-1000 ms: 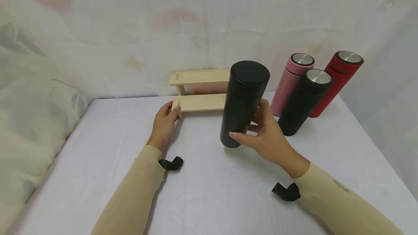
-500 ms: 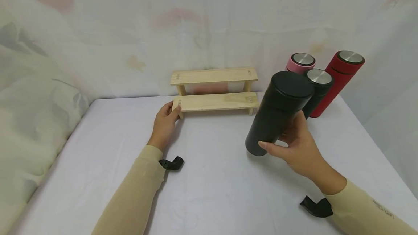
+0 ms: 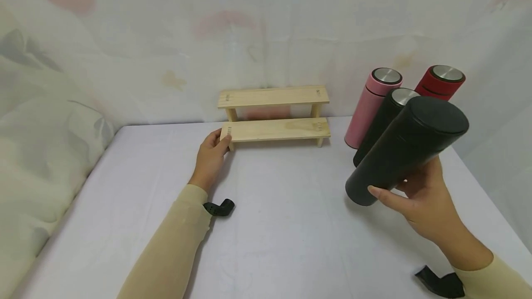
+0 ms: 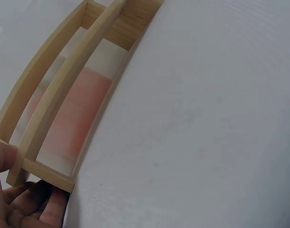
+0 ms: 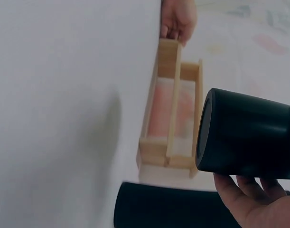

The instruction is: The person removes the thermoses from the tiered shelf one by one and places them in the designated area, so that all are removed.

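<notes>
A two-tier wooden step rack [image 3: 274,128] stands at the back middle of the table in the head view. My left hand [image 3: 209,156] grips the left end of its lower step, thumb on top and fingers underneath, as the left wrist view also shows. My right hand [image 3: 428,202] holds a large all-black thermos bottle [image 3: 403,151] by its side. The bottle is tilted, its lid toward the upper right and its base raised off the table. In the right wrist view, the bottle's base [image 5: 205,130] faces left, with fingers [image 5: 230,190] curled against its side.
Behind the held bottle are a pink thermos [image 3: 367,114], a slimmer black thermos [image 3: 380,114] with a silver-topped lid, and a red thermos [image 3: 440,82], partly hidden. A white cloth covers the table [image 3: 270,225]. A patterned curtain [image 3: 166,36] hangs behind.
My right hand has moved right and toward me with the black thermos bottle, which now tilts more and partly covers the red thermos. My left hand has stayed on the rack.
</notes>
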The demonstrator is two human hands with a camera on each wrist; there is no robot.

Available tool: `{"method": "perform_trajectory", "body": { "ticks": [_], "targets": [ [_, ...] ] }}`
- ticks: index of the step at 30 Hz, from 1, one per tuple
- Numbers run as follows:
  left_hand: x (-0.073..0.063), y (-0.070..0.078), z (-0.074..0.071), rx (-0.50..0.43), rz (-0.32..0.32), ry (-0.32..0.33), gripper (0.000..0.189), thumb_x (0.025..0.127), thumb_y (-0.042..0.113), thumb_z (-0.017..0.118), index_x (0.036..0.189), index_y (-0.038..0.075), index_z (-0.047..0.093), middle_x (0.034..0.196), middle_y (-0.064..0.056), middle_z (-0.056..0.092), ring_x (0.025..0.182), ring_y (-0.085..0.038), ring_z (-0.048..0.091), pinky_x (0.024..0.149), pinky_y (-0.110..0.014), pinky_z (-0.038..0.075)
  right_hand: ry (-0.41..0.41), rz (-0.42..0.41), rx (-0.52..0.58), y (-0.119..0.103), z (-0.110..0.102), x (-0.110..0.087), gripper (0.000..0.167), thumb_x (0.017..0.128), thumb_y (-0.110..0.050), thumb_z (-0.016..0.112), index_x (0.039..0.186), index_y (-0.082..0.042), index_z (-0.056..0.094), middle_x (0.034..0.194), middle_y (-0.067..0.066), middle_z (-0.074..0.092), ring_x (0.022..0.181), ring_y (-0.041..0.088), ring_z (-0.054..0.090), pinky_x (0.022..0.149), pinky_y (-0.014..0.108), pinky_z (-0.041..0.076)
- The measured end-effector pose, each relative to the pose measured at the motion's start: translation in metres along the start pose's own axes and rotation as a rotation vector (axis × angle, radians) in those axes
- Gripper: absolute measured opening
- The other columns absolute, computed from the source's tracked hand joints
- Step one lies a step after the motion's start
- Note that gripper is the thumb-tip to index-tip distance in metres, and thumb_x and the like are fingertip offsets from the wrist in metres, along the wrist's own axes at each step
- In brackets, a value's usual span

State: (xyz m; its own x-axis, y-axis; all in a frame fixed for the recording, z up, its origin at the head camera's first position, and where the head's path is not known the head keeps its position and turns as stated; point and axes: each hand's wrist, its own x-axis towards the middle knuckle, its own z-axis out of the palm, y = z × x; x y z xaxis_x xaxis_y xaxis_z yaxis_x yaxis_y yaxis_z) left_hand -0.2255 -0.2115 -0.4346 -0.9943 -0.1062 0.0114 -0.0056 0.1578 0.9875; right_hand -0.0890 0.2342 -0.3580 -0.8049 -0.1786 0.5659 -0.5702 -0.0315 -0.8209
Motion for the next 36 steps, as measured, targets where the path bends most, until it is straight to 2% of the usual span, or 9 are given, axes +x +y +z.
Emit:
{"method": "perform_trajectory", "body": {
  "ticks": [5, 10, 13, 19, 26, 32, 36],
  "targets": [
    [0.000, 0.000, 0.001, -0.005, 0.005, 0.004, 0.061, 0.115, 0.029, 0.060, 0.163, -0.002, 0.042, 0.156, -0.018, 0.056, 0.136, -0.024, 0.060, 0.115, -0.033, 0.049, 0.024, -0.043, 0.061, -0.003, -0.017, -0.004, 0.108, 0.063, 0.044, 0.070, 0.158, 0.009, 0.031, 0.126, 0.024, 0.058, 0.084, 0.025, 0.064, 0.066, 0.022, 0.060],
    [0.000, 0.000, 0.000, -0.002, 0.003, 0.008, 0.060, 0.115, 0.029, 0.060, 0.163, -0.002, 0.042, 0.155, -0.018, 0.057, 0.136, -0.024, 0.061, 0.114, -0.034, 0.050, 0.057, -0.034, 0.038, -0.007, -0.035, -0.009, 0.108, 0.065, 0.043, 0.071, 0.158, 0.006, 0.029, 0.123, 0.023, 0.059, 0.084, 0.024, 0.065, 0.069, 0.021, 0.061],
    [0.000, 0.000, 0.001, 0.003, -0.002, 0.010, 0.060, 0.115, 0.028, 0.060, 0.163, -0.002, 0.043, 0.154, -0.018, 0.058, 0.136, -0.024, 0.061, 0.113, -0.033, 0.050, 0.104, -0.004, -0.038, -0.011, -0.043, -0.011, 0.111, 0.066, 0.042, 0.072, 0.160, 0.003, 0.028, 0.126, 0.022, 0.057, 0.089, 0.023, 0.066, 0.077, 0.019, 0.062],
    [-0.001, 0.001, 0.001, -0.004, -0.001, 0.005, 0.061, 0.114, 0.029, 0.061, 0.164, -0.002, 0.042, 0.154, -0.019, 0.058, 0.137, -0.024, 0.060, 0.115, -0.033, 0.049, 0.236, 0.119, -0.275, -0.020, -0.053, -0.011, 0.114, 0.069, 0.039, 0.073, 0.164, -0.007, 0.030, 0.131, 0.017, 0.054, 0.095, 0.020, 0.067, 0.084, 0.020, 0.061],
    [-0.002, 0.002, -0.001, -0.012, 0.002, 0.003, 0.061, 0.115, 0.028, 0.060, 0.164, -0.002, 0.041, 0.155, -0.019, 0.057, 0.138, -0.025, 0.060, 0.115, -0.034, 0.049, 0.314, 0.207, -0.588, -0.012, -0.065, -0.010, 0.112, 0.080, 0.025, 0.081, 0.166, -0.020, 0.026, 0.139, 0.001, 0.052, 0.101, 0.009, 0.067, 0.086, 0.014, 0.055],
    [-0.001, 0.001, 0.000, -0.010, -0.003, 0.006, 0.061, 0.115, 0.027, 0.060, 0.163, -0.004, 0.041, 0.154, -0.021, 0.058, 0.139, -0.026, 0.059, 0.116, -0.035, 0.048, 0.348, 0.266, -0.628, 0.006, -0.081, -0.008, 0.106, 0.085, 0.017, 0.083, 0.166, -0.020, 0.026, 0.141, -0.007, 0.048, 0.106, 0.004, 0.065, 0.086, 0.010, 0.052],
    [-0.001, 0.002, 0.001, -0.009, -0.003, 0.010, 0.060, 0.114, 0.027, 0.060, 0.163, -0.003, 0.043, 0.153, -0.020, 0.058, 0.137, -0.025, 0.060, 0.115, -0.034, 0.049, 0.336, 0.325, -0.632, 0.019, -0.090, -0.005, 0.102, 0.090, 0.009, 0.084, 0.166, -0.022, 0.023, 0.143, -0.011, 0.044, 0.110, 0.003, 0.062, 0.087, 0.008, 0.050]
  ]
}}
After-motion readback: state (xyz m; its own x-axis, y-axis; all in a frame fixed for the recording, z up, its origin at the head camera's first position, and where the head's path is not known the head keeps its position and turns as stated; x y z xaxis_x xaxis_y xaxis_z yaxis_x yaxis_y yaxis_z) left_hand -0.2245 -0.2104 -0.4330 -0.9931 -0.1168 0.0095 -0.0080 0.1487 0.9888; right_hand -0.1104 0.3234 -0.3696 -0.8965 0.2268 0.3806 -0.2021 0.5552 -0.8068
